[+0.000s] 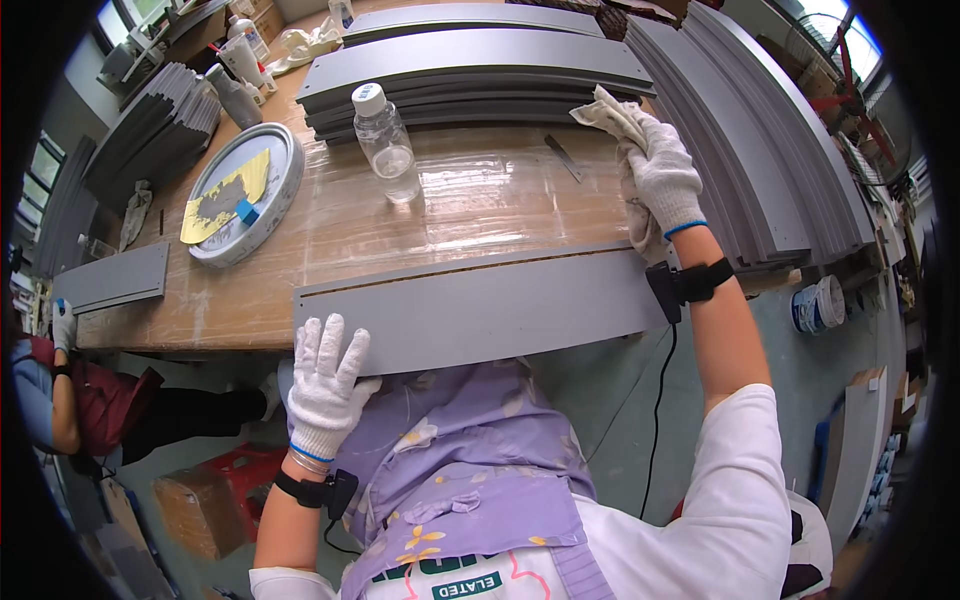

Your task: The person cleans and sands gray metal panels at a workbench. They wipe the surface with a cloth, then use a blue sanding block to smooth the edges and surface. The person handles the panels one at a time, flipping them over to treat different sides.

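A long grey panel (470, 315) with a narrow brown groove along its far side lies at the table's near edge. My left hand (332, 385), in a white knit glove, rests on the panel's left end with its fingers spread. Toward the far right, my gloved right hand (665, 175) is closed around a crumpled off-white rag (612, 115), part of which hangs down to the panel's right end. To the left of that hand, a small flat metal blade (563, 158) lies on the table.
Stacks of grey panels stand at the back (480, 60) and right (720, 130). A clear bottle (388, 150) of liquid sits mid-table, beside a round lid (285, 195) bearing yellow sandpaper (250, 180) and a blue block (247, 211). At far left, a co-worker's gloved hand (64, 325) touches another panel (115, 280).
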`<act>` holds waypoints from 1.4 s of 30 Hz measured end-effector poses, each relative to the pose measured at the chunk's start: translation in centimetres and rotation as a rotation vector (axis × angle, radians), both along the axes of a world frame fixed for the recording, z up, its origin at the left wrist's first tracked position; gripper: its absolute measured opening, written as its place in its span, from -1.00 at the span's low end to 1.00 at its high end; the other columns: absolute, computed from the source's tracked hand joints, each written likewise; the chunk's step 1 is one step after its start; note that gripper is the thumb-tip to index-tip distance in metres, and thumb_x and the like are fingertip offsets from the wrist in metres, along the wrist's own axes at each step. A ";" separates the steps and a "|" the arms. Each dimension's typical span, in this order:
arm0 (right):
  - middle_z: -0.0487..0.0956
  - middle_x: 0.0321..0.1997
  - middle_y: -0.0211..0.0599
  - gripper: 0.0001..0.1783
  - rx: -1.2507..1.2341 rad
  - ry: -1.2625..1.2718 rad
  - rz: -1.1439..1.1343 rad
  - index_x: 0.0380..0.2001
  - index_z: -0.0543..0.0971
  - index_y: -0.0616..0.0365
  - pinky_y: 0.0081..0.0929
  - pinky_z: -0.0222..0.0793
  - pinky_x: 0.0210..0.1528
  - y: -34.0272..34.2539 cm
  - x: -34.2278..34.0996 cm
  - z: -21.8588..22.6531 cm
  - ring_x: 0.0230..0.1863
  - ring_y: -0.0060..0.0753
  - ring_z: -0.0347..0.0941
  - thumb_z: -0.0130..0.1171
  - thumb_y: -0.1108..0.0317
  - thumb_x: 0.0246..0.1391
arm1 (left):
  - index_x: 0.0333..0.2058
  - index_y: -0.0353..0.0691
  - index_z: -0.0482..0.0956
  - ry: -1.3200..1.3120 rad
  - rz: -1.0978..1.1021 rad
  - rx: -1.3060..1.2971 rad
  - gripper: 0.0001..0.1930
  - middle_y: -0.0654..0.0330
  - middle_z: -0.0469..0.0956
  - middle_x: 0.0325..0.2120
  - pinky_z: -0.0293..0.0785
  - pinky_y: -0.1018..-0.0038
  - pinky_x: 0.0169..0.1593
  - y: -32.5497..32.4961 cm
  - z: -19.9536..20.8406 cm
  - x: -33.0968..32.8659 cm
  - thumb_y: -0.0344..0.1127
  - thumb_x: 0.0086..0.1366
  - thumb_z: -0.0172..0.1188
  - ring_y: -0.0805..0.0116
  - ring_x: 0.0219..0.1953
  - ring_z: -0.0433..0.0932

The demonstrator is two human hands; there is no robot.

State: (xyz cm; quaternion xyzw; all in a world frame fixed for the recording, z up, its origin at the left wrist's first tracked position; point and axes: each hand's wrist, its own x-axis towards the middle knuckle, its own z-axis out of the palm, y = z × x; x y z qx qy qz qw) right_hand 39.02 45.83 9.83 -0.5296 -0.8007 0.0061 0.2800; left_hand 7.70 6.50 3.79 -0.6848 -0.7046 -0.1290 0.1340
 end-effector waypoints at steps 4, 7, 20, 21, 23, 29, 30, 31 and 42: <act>0.28 0.35 0.06 -0.31 -0.005 -0.390 -0.017 0.27 0.42 -0.04 -0.09 0.18 0.39 -4.0 -3.4 2.3 0.39 0.08 0.17 0.27 -0.03 0.13 | 0.19 -0.06 0.48 0.091 -0.015 -0.074 -0.27 0.01 0.42 0.20 0.33 0.03 0.30 1.5 -0.5 -0.1 -0.51 -0.08 0.31 -0.12 0.20 0.41; 0.40 0.26 0.04 -0.38 0.128 -0.150 0.457 0.20 0.46 0.16 -0.05 0.12 0.43 -11.5 -5.6 3.6 0.35 0.13 0.24 0.24 0.05 0.15 | 0.03 -0.10 0.60 0.090 -0.035 -0.012 -0.41 0.02 0.60 -0.03 0.50 0.15 0.13 2.2 2.4 -0.1 -0.57 -0.08 0.26 -0.05 0.01 0.58; 0.52 -0.14 -0.31 -0.41 0.302 -0.008 0.640 0.09 0.51 0.08 -0.18 0.16 0.25 -14.2 -9.7 -1.4 0.00 -0.25 0.45 0.23 0.00 0.04 | -0.22 -0.20 0.57 -0.017 -0.043 0.005 -0.63 0.10 0.52 -0.45 0.46 0.23 -0.23 8.2 8.9 -4.2 -0.02 0.19 0.30 0.02 -0.34 0.52; 0.52 -0.23 -0.40 -0.48 0.426 0.033 0.568 0.00 0.54 0.02 -0.25 0.14 0.21 -12.2 -6.9 -1.9 -0.06 -0.33 0.46 0.23 -0.03 0.05 | -0.22 -0.21 0.57 -0.032 -0.041 0.028 -0.61 0.09 0.51 -0.45 0.46 0.23 -0.23 7.8 8.8 -4.9 0.01 0.20 0.29 0.02 -0.35 0.52; 0.53 -0.23 -0.39 -0.59 0.428 0.051 0.445 -0.11 0.58 -0.01 -0.20 0.12 0.27 -7.9 -1.1 -1.7 -0.06 -0.25 0.46 0.26 0.00 0.04 | -0.21 -0.22 0.56 -0.073 -0.037 0.063 -0.56 0.08 0.50 -0.45 0.45 0.25 -0.24 7.4 8.0 -6.0 0.08 0.22 0.27 0.02 -0.37 0.51; 0.53 0.02 -0.19 -0.71 -0.039 0.642 0.117 -0.02 0.58 0.11 -0.36 0.33 0.22 2.4 7.8 -5.7 0.05 -0.21 0.49 0.15 0.20 0.31 | -0.03 -0.29 0.50 -1.448 0.096 0.281 -0.53 0.31 0.55 -0.15 0.44 0.48 0.00 6.1 -0.2 -10.4 -0.07 0.28 0.37 0.53 -0.15 0.48; 0.54 0.07 -0.20 -0.65 -0.165 0.733 0.031 0.07 0.54 0.11 -0.38 0.32 0.23 2.5 7.2 -5.8 0.08 -0.25 0.49 0.13 0.19 0.32 | 0.02 -0.29 0.49 -1.445 0.233 0.253 -0.55 0.29 0.55 -0.11 0.42 0.52 0.01 5.9 -1.7 -9.6 -0.12 0.30 0.35 0.54 -0.13 0.47; 0.55 0.13 -0.21 -0.59 -0.287 0.823 -0.056 0.15 0.50 0.11 -0.39 0.31 0.24 2.5 6.7 -5.5 0.12 -0.29 0.49 0.11 0.18 0.32 | 0.02 -0.27 0.51 -1.412 0.252 0.363 -0.56 0.31 0.57 -0.16 0.43 0.55 -0.02 6.3 -2.6 -8.7 -0.09 0.33 0.31 0.54 -0.16 0.49; 0.46 0.28 -0.07 -0.38 -0.544 -0.122 -0.248 0.32 0.35 0.00 -0.11 0.27 0.31 -1.8 7.0 -3.5 0.27 0.03 0.39 -0.07 -0.08 0.31 | -0.03 -0.23 0.55 -1.876 0.475 0.159 -0.70 0.26 0.59 -0.16 0.56 0.48 -0.04 0.8 2.4 -5.4 -0.13 0.46 0.12 0.45 -0.13 0.58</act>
